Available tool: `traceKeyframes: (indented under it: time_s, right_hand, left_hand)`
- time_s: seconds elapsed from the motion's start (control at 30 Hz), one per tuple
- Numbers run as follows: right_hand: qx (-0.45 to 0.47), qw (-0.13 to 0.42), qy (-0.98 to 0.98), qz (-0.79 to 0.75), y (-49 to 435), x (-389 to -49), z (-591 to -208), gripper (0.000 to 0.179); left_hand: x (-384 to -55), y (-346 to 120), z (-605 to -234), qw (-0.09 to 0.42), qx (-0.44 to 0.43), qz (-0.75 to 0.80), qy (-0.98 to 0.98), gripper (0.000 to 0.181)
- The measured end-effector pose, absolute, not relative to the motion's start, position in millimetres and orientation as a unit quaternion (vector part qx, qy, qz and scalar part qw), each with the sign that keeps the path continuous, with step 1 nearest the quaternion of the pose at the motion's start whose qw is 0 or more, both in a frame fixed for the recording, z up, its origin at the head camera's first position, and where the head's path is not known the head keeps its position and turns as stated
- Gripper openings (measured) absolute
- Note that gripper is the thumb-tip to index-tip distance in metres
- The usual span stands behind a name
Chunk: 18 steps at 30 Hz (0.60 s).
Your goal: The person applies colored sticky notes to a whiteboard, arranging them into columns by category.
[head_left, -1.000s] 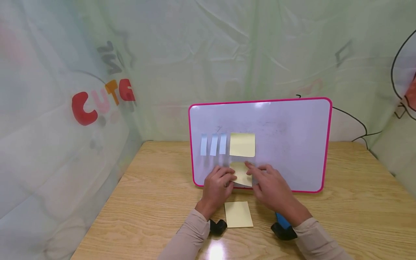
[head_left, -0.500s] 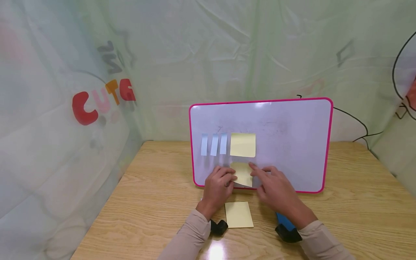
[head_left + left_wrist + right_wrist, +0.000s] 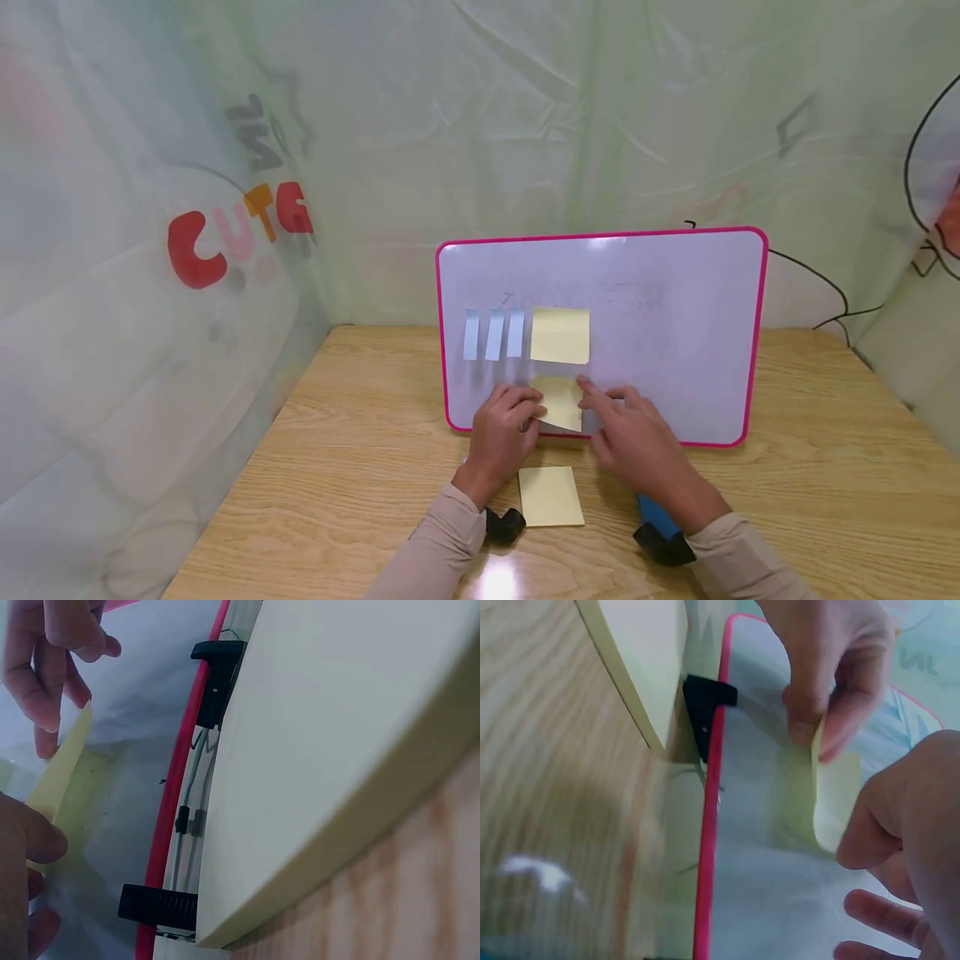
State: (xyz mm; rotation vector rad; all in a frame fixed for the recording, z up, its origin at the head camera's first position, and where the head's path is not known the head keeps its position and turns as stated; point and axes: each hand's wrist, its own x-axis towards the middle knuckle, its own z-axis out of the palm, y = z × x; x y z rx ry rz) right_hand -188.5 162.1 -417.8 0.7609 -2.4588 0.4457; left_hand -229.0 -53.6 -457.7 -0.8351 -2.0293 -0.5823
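A small whiteboard [image 3: 675, 333] with a pink frame stands upright on the table. Low on it is a yellow sticky note [image 3: 561, 404], its lower edge lifted off the surface. My left hand [image 3: 501, 429] pinches that note at its left side between thumb and fingers; the right wrist view shows the grip [image 3: 832, 682] from below. My right hand [image 3: 637, 437] has its extended index fingertip [image 3: 583, 382] at the note's upper right corner, another finger beside the right edge. A second yellow note [image 3: 560, 336] is stuck just above, beside several narrow blue strips [image 3: 493, 335].
On the table, in front of the board, lies a pad of yellow notes [image 3: 551, 496]. Black clips [image 3: 161, 904] support the board's lower edge. A blue item [image 3: 658, 515] is partly hidden under my right forearm. A printed curtain [image 3: 480, 125] hangs behind the table.
My right hand has slid slightly right along the lower note's top, its index fingertip now at the corner. The left hand keeps its pinch in the same place.
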Motion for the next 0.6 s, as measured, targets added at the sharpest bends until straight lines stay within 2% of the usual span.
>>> traceKeyframes:
  time_s: [0.6]
  right_hand:
    - [0.33,0.26,-0.893,0.162,147.8,-200.9,-417.8,0.056]
  left_hand:
    - [-229.8,-57.7,-460.2,0.407,-0.343,-0.227,-0.815,0.013]
